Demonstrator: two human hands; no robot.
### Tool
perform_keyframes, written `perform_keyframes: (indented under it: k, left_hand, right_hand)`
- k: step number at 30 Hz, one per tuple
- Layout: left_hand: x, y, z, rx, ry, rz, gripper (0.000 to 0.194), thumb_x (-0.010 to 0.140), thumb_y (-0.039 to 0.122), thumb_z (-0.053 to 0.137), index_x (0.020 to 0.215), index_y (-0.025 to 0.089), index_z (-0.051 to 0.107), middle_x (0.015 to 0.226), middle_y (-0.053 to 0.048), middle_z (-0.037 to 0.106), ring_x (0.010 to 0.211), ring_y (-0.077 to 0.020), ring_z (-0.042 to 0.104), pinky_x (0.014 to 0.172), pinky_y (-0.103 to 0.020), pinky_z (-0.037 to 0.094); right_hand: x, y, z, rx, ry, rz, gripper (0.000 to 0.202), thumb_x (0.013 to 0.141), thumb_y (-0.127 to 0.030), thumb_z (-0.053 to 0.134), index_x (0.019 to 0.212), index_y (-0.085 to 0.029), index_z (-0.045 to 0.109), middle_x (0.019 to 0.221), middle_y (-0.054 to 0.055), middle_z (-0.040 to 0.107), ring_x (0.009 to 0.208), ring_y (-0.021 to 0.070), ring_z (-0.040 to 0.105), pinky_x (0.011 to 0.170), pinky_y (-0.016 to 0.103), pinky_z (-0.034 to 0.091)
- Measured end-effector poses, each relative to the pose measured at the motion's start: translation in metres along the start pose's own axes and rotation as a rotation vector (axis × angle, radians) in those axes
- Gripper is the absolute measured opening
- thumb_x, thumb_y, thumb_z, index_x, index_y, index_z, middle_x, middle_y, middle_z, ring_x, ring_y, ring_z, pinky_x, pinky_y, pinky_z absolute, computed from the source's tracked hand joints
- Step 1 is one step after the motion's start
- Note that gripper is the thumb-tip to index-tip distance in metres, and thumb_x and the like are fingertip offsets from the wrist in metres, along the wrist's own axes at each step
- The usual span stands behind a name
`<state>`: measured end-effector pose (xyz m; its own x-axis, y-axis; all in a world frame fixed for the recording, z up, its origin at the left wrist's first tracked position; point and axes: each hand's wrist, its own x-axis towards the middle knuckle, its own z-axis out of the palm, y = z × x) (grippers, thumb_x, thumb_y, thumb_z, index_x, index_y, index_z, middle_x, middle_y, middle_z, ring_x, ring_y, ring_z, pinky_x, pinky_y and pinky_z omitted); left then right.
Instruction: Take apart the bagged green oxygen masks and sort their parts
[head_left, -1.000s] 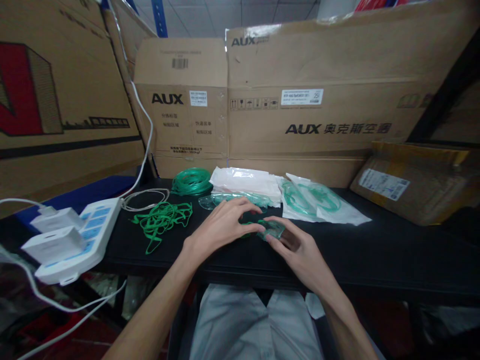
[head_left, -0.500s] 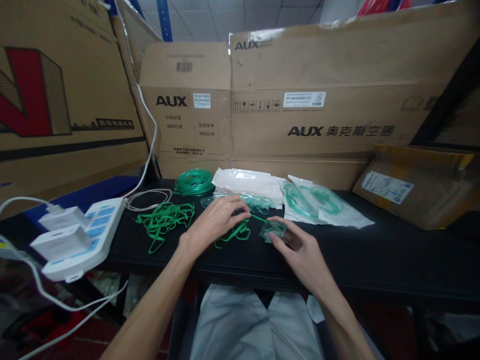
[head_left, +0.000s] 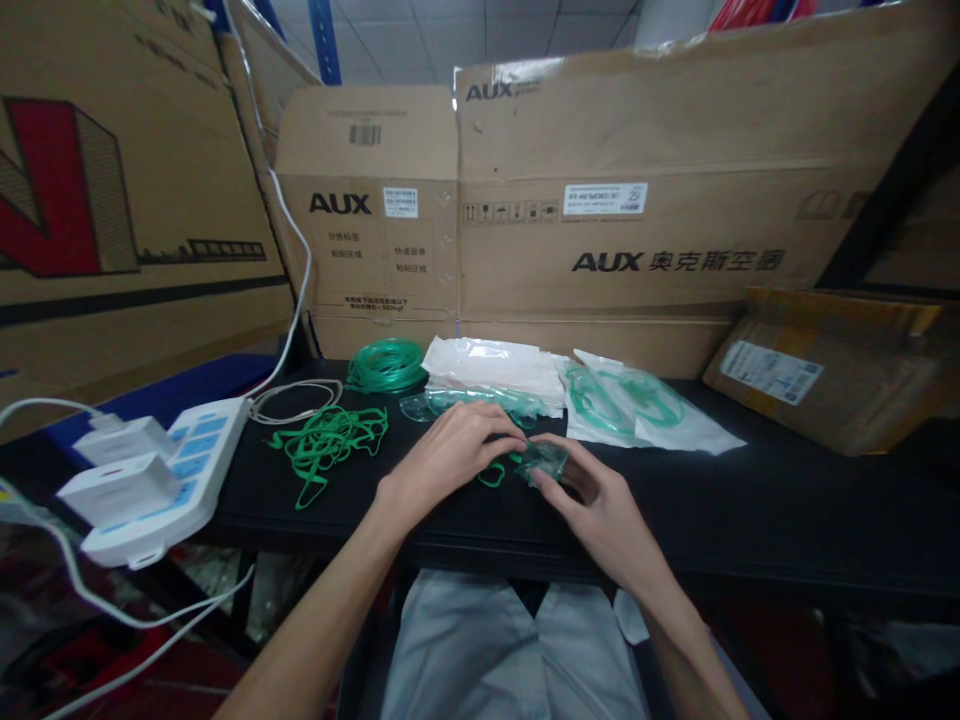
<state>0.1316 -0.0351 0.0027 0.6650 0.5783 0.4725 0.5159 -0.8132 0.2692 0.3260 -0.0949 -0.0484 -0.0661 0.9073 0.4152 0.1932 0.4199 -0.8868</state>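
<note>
My right hand (head_left: 596, 490) grips a clear green-tinted plastic piece (head_left: 541, 462), like a small mask, between thumb and fingers. At its left edge, my left hand (head_left: 472, 437) pinches a green strap (head_left: 492, 474), part of which hangs in a loop below the fingers. Where the strap meets the plastic is partly hidden by the fingertips. To the left a tangled pile of green straps (head_left: 322, 445) lies on the black table. Behind the hands are more clear green plastic pieces (head_left: 517, 403).
Coiled green tubing (head_left: 386, 365), white packages (head_left: 491, 362) and bagged tubing (head_left: 645, 405) lie along the back. A white power strip (head_left: 180, 490) with chargers and cables sits left. A taped cardboard box (head_left: 832, 370) stands right, with cardboard panels (head_left: 600, 130) behind.
My left hand has moved right, up to the plastic piece, and the stretch of strap between the hands has closed up. My right hand has barely moved and still grips the piece.
</note>
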Motion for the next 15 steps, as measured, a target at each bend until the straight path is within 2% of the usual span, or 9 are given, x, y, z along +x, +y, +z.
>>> perform_keyframes:
  k: [3, 8, 12, 15]
  left_hand:
    - [-0.001, -0.007, 0.0, 0.029, 0.005, -0.015, 0.022, 0.099, 0.031, 0.055, 0.099, 0.02, 0.074, 0.104, -0.003, 0.074, 0.1, -0.0201, 0.066, 0.092, -0.027, 0.044]
    - [-0.004, -0.021, -0.006, -0.049, 0.006, -0.089, 0.024, 0.099, 0.035, 0.056, 0.098, 0.019, 0.075, 0.101, -0.004, 0.074, 0.098, -0.0196, 0.067, 0.091, -0.026, 0.044]
    - [-0.007, -0.018, -0.01, -0.127, -0.088, -0.136, 0.032, 0.095, 0.047, 0.058, 0.106, 0.023, 0.076, 0.105, -0.003, 0.074, 0.102, -0.0206, 0.065, 0.091, -0.026, 0.044]
    - [-0.011, -0.013, -0.015, -0.143, -0.218, -0.21, 0.05, 0.083, 0.06, 0.068, 0.119, 0.025, 0.073, 0.112, -0.003, 0.072, 0.097, -0.021, 0.065, 0.085, -0.025, 0.046]
  right_hand:
    - [0.0, 0.001, -0.001, -0.02, 0.036, 0.009, 0.032, 0.086, -0.037, 0.068, 0.113, -0.02, 0.065, 0.108, 0.006, 0.072, 0.099, 0.0224, 0.069, 0.091, 0.032, 0.054]
    - [0.0, 0.006, -0.005, -0.042, 0.211, 0.024, 0.033, 0.086, -0.044, 0.065, 0.108, -0.019, 0.062, 0.105, 0.009, 0.07, 0.093, 0.0225, 0.068, 0.082, 0.031, 0.055]
    - [0.0, 0.007, -0.004, -0.091, 0.171, 0.035, 0.035, 0.086, -0.044, 0.066, 0.11, -0.019, 0.063, 0.105, 0.009, 0.07, 0.094, 0.0233, 0.068, 0.085, 0.033, 0.054]
    - [0.0, 0.007, -0.004, -0.103, 0.168, 0.034, 0.036, 0.087, -0.045, 0.065, 0.112, -0.019, 0.063, 0.106, 0.01, 0.07, 0.094, 0.0233, 0.068, 0.087, 0.034, 0.054]
